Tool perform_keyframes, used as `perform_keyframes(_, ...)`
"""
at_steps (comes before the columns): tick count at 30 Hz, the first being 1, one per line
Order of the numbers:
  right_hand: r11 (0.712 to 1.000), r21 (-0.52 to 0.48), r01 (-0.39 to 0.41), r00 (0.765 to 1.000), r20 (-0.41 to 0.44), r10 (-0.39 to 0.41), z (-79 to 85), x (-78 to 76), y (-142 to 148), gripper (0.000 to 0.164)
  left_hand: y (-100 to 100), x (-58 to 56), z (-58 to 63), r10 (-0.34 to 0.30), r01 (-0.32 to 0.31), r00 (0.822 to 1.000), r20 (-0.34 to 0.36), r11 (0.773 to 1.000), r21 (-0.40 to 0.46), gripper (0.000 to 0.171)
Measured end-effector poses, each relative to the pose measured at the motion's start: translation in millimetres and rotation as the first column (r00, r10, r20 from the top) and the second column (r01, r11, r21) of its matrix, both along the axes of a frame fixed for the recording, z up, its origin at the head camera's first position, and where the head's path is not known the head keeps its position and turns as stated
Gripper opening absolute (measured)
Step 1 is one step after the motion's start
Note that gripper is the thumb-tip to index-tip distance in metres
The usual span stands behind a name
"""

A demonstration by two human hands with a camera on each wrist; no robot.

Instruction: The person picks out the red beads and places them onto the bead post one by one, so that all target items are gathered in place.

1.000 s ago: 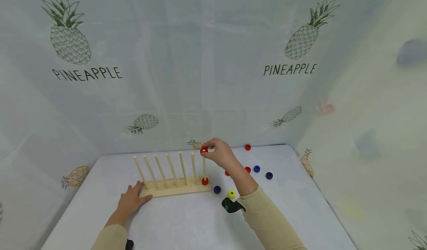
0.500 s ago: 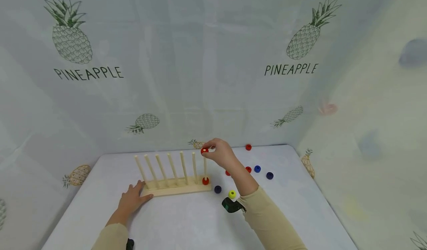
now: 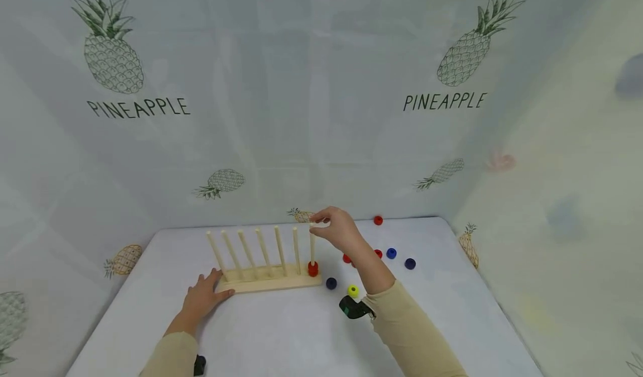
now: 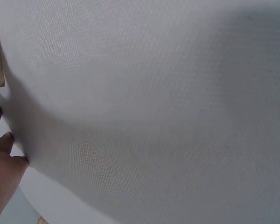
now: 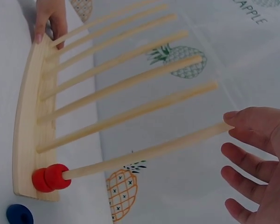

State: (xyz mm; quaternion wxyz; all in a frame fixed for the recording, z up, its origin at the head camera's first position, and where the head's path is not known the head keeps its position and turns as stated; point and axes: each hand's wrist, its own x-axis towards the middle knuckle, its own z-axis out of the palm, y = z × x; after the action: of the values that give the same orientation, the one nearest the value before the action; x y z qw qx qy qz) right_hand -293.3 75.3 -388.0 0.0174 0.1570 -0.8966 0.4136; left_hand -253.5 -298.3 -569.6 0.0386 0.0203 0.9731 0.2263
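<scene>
A wooden peg rack (image 3: 271,284) with several upright pegs stands on the table. My left hand (image 3: 200,300) holds its left end, thumb at the front and fingers at the back. Two red beads (image 5: 51,178) are stacked at the bottom of the rightmost peg (image 5: 149,151). Around that peg's top hovers my right hand (image 3: 339,232), its fingers spread loosely with no bead between them. In the right wrist view the thumb overlaps the peg's tip. The left wrist view catches only some fingers (image 4: 7,144) and a corner of the rack.
Right of the rack lie a dark blue bead (image 3: 331,283) and a yellow bead (image 3: 353,291). Farther back are several red beads, a blue bead (image 3: 391,253) and another dark blue bead (image 3: 410,263). One red bead (image 3: 378,220) sits by the table's back edge; my right forearm partly covers others.
The red bead that my right hand pinched at the peg's top has dropped down the peg onto the lower red bead. My right fingers have loosened; my left hand stays put.
</scene>
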Motion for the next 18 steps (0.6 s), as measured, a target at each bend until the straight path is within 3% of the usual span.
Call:
perform_keyframes(3, 1.000, 0.010, -0.002, 1.000, 0.012, 0.002, -2.9, -0.7, 7, 0.024, 5, -2.1, -3.7, 0.000, 0.000, 1.000, -0.008, 1.000, 0.002, 0.086)
perform_keyframes(11, 1.000, -0.002, -0.007, 1.000, 0.021, 0.007, -9.1, 0.6, 10, 0.024, 1, 8.0, 0.2, 0.003, -0.002, 1.000, -0.030, 1.000, 0.019, 0.085)
perform_keyframes(18, 0.999, 0.000, 0.044, 0.999, 0.010, -0.044, -18.6, -2.4, 22, 0.027, 2, 1.4, 3.8, -0.011, 0.012, 0.998, -0.066, 1.000, 0.014, 0.081)
